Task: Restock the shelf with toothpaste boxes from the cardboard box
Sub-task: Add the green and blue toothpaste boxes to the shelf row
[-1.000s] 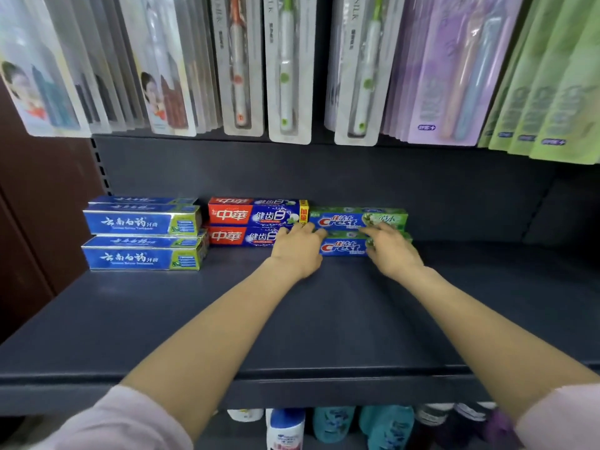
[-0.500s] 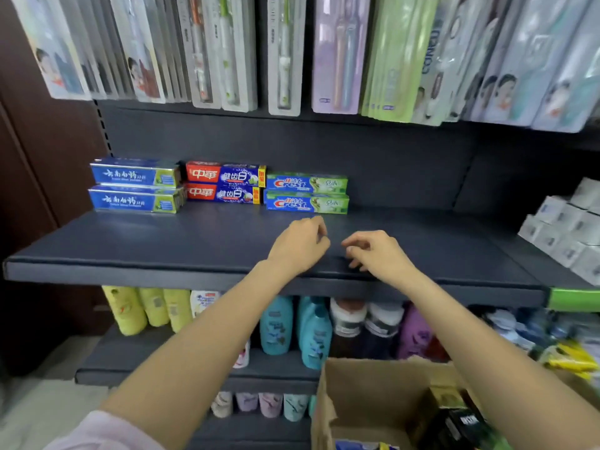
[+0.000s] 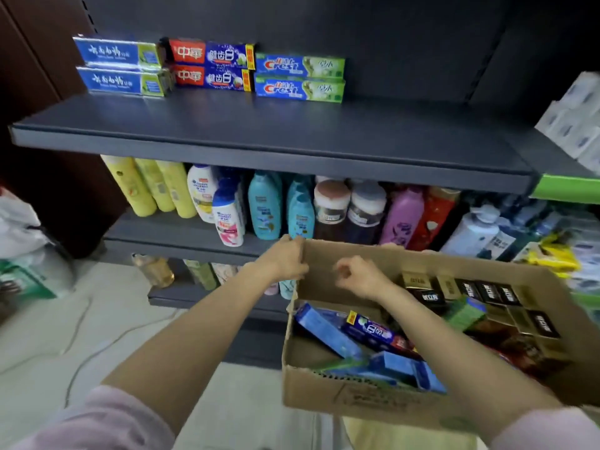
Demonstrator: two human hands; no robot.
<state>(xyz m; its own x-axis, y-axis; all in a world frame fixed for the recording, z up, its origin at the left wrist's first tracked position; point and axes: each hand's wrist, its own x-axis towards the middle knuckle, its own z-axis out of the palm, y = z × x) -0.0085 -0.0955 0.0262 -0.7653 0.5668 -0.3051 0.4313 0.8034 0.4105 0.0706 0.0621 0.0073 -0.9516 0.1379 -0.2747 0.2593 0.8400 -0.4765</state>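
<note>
Standing at the dark shelf (image 3: 269,138), a person in pale pink sleeves reaches both bare arms out over a cardboard box (image 3: 363,397) held low in front of the lower shelves. The left hand (image 3: 282,263) sits at the far left corner of the box, fingers curled over its rim. The right hand (image 3: 358,277) hovers just beside it, over the open box, fingers loosely curled with nothing in them. Inside the box lie toothpaste boxes on their sides: a blue one (image 3: 324,332) leaning along the left wall, a dark blue and red one (image 3: 378,334) next to it, and another blue one (image 3: 407,373) nearer the front. On the right half of the box stand small black and gold cartons (image 3: 480,295), packed close. Up on the shelf, against the back panel, six toothpaste boxes are stacked in three pairs: blue and green ones (image 3: 121,68) at the left, red and blue ones (image 3: 211,64) in the middle, and Crest boxes (image 3: 300,77) at the right, all touching side by side. Below that shelf stand shampoo bottles (image 3: 263,206) in a crowded row, yellow ones at the left end.
</note>
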